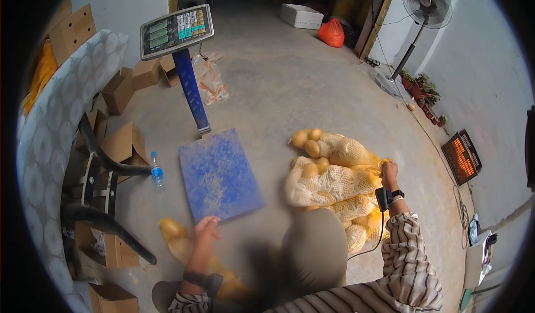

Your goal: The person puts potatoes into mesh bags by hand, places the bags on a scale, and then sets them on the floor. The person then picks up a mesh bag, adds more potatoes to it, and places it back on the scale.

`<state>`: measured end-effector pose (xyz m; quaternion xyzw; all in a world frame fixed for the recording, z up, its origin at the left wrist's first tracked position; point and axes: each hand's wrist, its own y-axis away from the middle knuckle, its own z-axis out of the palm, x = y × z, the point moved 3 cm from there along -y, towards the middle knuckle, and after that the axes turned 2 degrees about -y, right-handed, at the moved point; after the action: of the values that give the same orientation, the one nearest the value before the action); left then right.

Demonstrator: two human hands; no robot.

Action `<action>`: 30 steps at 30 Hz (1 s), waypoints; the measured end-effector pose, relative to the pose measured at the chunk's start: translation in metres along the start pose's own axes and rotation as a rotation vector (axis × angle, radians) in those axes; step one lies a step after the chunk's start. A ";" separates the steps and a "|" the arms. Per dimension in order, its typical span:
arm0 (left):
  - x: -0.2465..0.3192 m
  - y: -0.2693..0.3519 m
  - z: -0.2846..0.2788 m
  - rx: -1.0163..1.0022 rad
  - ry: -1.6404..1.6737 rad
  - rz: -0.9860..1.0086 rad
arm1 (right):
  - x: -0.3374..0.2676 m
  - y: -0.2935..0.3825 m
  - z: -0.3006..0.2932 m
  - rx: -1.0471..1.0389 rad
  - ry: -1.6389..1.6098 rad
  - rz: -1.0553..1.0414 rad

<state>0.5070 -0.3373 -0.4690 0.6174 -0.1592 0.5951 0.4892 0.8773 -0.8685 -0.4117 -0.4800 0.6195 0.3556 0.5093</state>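
My right hand [389, 173] grips the gathered neck of a yellow mesh bag [350, 151] at the right end of a heap. Round potato-like produce, some of it in white foam netting, fills these bags. Other filled mesh bags [319, 183] lie against it on the floor, beside my knee. My left hand [207, 230], slightly blurred, is at the near edge of the blue platform [221, 175] of a floor scale. Its fingers are curled together, and nothing shows in them. Beneath my left forearm lies another yellow mesh bag [173, 231], partly hidden by the arm.
The scale's keypad display [177, 32] stands on a blue post [190, 91]. A water bottle [156, 172] stands left of the platform, near a black-armed chair [119, 169] and cardboard boxes [118, 89]. Along the right wall are a fan [426, 4], potted plants [422, 89] and a heater [462, 157].
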 end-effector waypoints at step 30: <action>0.073 0.163 -0.018 0.205 -0.281 0.399 | -0.329 0.368 0.177 -1.458 -0.282 -0.985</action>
<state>0.3874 -0.3710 -0.3400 0.6968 -0.2831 0.6012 0.2700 0.5831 -0.5218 -0.1498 -0.8484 -0.1060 0.4578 0.2438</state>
